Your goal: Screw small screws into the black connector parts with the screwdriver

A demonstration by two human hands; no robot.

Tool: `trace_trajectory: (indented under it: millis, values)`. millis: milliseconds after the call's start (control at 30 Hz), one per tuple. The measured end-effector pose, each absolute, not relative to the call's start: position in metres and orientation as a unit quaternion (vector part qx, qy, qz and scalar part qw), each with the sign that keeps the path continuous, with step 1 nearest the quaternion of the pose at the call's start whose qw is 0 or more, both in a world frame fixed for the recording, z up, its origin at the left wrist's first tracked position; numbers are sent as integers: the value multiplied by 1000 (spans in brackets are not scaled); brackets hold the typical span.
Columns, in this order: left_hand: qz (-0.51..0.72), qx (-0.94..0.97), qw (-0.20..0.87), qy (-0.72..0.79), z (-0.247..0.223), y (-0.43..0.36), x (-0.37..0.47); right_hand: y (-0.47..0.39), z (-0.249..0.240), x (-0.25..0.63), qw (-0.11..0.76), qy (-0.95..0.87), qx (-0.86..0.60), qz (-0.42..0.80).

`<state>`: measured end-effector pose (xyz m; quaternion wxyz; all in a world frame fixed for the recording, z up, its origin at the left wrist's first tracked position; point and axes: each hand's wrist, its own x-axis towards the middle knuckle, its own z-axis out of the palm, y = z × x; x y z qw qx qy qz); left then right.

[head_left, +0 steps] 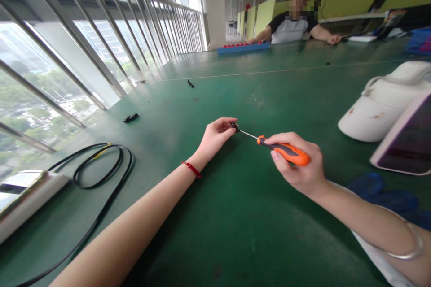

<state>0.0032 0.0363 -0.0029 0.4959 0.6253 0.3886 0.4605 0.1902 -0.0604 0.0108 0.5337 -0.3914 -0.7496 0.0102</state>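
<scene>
Between the thumb and fingers of my left hand point(220, 132) is a small black part point(235, 126), too small to name exactly. My right hand point(299, 166) is wrapped round the orange and dark grey handle of a screwdriver point(286, 152). Its thin metal shaft points left, and the tip meets or nearly meets the black part; I cannot tell whether it sits in a screw. Both hands are held just above the green tabletop point(215, 215).
Small black pieces point(131, 118) lie at the left. A black cable point(126, 175) loops beside a white device point(30, 197). At the right are a white jug point(380, 107), a propped phone point(409, 139) and blue gloves point(380, 193). Across the table, a person point(292, 29) sits by a blue rack point(242, 48).
</scene>
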Motion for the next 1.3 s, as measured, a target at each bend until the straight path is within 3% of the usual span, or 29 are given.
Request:
trace_trajectory:
  millis: [1300]
  values:
    - [452,666,436,401,-7,38,4,-60,8,190,530,-744,-408,20]
